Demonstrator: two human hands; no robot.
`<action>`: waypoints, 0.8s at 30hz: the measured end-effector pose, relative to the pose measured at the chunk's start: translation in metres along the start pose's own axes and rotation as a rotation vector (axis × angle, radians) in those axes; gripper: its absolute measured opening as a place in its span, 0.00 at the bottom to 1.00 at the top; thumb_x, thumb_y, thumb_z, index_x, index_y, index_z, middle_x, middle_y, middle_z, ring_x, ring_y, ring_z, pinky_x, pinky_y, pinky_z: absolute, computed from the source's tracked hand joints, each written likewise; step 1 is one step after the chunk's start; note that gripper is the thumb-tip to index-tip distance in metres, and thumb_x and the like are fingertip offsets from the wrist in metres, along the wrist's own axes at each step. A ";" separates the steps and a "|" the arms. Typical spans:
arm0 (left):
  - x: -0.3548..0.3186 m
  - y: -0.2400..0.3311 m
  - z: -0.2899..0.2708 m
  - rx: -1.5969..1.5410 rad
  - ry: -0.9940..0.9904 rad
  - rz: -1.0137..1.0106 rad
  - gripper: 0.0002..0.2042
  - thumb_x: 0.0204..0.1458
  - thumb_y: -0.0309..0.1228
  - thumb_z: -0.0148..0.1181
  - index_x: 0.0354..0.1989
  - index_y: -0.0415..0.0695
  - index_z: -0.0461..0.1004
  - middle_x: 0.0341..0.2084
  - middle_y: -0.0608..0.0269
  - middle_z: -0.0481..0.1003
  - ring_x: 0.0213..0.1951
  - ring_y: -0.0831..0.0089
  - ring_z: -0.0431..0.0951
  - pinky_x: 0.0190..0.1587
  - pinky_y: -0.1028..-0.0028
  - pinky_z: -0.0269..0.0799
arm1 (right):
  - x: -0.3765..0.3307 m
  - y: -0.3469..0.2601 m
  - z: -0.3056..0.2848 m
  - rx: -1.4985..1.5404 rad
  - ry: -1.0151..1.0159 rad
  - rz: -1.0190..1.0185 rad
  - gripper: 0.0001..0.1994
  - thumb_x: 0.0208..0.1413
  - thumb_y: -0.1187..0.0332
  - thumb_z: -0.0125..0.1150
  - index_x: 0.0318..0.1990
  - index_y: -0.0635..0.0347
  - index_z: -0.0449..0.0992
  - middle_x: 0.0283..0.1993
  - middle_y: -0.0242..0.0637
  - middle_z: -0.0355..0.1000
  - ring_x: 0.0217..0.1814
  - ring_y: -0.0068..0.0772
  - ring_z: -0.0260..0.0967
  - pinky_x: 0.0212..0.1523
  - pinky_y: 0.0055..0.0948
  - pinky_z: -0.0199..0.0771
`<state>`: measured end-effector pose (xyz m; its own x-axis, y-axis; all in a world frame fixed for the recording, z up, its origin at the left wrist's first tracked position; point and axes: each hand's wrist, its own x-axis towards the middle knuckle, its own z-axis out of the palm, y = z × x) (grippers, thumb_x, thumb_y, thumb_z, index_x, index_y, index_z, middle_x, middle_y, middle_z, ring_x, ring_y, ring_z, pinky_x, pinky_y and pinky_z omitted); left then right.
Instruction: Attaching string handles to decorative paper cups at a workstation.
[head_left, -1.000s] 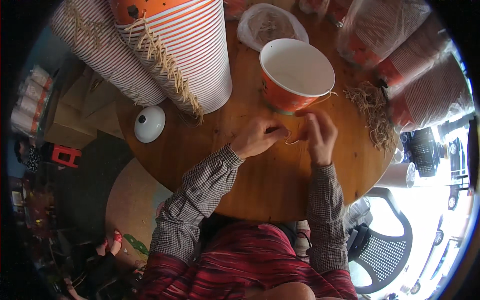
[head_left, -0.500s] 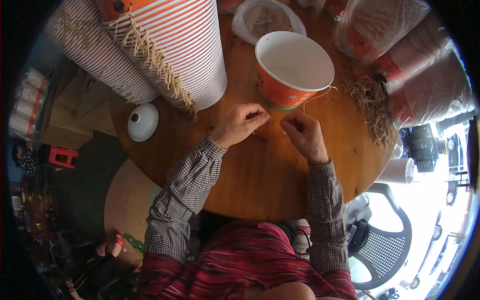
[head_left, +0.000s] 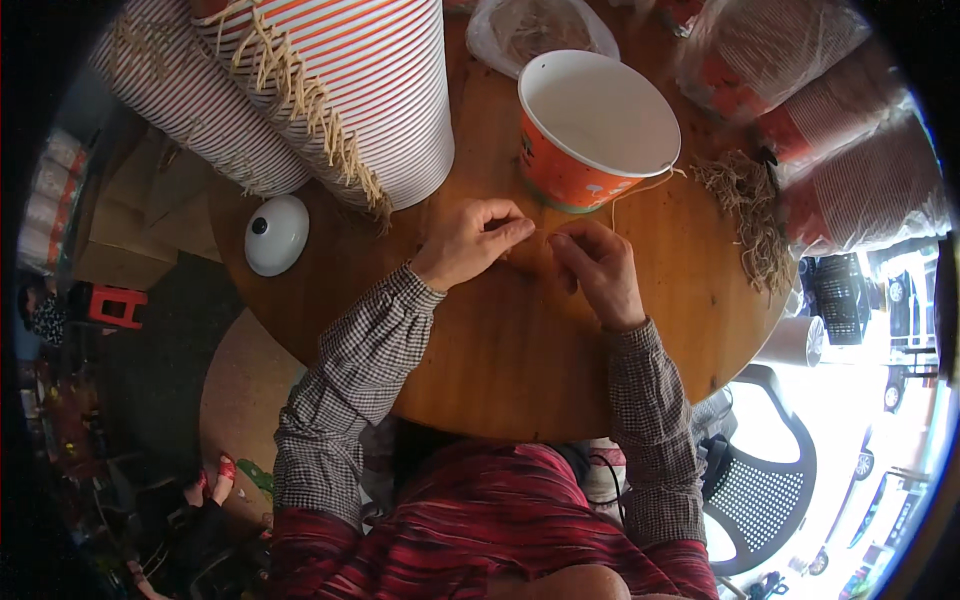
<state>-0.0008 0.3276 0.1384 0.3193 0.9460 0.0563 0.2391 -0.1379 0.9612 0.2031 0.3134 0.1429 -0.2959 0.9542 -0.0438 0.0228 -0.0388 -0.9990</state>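
The orange paper bucket (head_left: pixel 568 168) stands upright on the round wooden table (head_left: pixel 500 360), just beyond the right hand (head_left: pixel 602 268), with a length of pale twine (head_left: pixel 652 184) at the right of its white rim, trailing down on the near side. The left hand (head_left: pixel 474 243) is near and to the left of the bucket, fingers curled and thumb drawn toward the forefinger; the right hand's fingers are bent inward, facing it across a small gap. Whether either fingertip grip is closed on a strand is too fine to tell. Working such thin twine well would seem to call for light fingertip pinches, hands low and close together, and some slack toward the rim, since a hard tug could tip or slide an unheld bucket. Keeping the hands short of the tangled twine bundle (head_left: pixel 745 215) on the right, and clear of the tall bucket stack (head_left: pixel 385 110) at the far left, should prevent snags or knocks.
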 end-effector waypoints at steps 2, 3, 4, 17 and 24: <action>-0.002 0.002 -0.002 -0.042 0.012 -0.015 0.11 0.56 0.34 0.57 0.31 0.37 0.75 0.17 0.69 0.72 0.21 0.85 0.69 0.24 0.80 0.65 | -0.001 -0.002 0.000 0.035 0.001 0.010 0.06 0.58 0.72 0.56 0.38 0.66 0.73 0.24 0.31 0.71 0.19 0.17 0.65 0.19 0.18 0.65; -0.003 0.005 -0.002 -0.044 0.010 -0.015 0.11 0.56 0.34 0.57 0.31 0.37 0.75 0.17 0.69 0.72 0.21 0.85 0.69 0.24 0.80 0.65 | -0.001 -0.005 0.000 0.027 0.003 0.020 0.06 0.58 0.72 0.56 0.38 0.66 0.73 0.24 0.31 0.71 0.19 0.17 0.65 0.20 0.18 0.65; -0.004 0.008 -0.001 -0.048 0.000 -0.022 0.10 0.57 0.33 0.56 0.31 0.38 0.75 0.19 0.71 0.71 0.22 0.86 0.68 0.25 0.82 0.64 | -0.002 -0.006 0.000 0.019 0.005 0.030 0.06 0.58 0.72 0.56 0.38 0.66 0.73 0.25 0.32 0.71 0.19 0.17 0.65 0.20 0.18 0.65; -0.005 0.004 0.006 -0.033 0.021 -0.170 0.26 0.60 0.51 0.46 0.23 0.39 0.73 0.14 0.66 0.69 0.20 0.77 0.71 0.24 0.75 0.66 | -0.001 0.001 0.000 0.111 0.009 0.001 0.06 0.60 0.70 0.55 0.37 0.65 0.72 0.25 0.32 0.71 0.21 0.19 0.67 0.21 0.19 0.67; -0.010 0.007 0.019 0.132 0.180 0.117 0.15 0.56 0.39 0.54 0.24 0.40 0.73 0.17 0.60 0.73 0.21 0.67 0.74 0.26 0.70 0.67 | 0.000 -0.002 0.002 0.019 -0.022 0.053 0.07 0.59 0.73 0.56 0.40 0.67 0.72 0.29 0.34 0.74 0.25 0.19 0.71 0.24 0.19 0.71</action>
<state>0.0154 0.3111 0.1392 0.1863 0.9566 0.2241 0.3312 -0.2759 0.9023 0.2010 0.3126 0.1451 -0.3157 0.9439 -0.0966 0.0212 -0.0948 -0.9953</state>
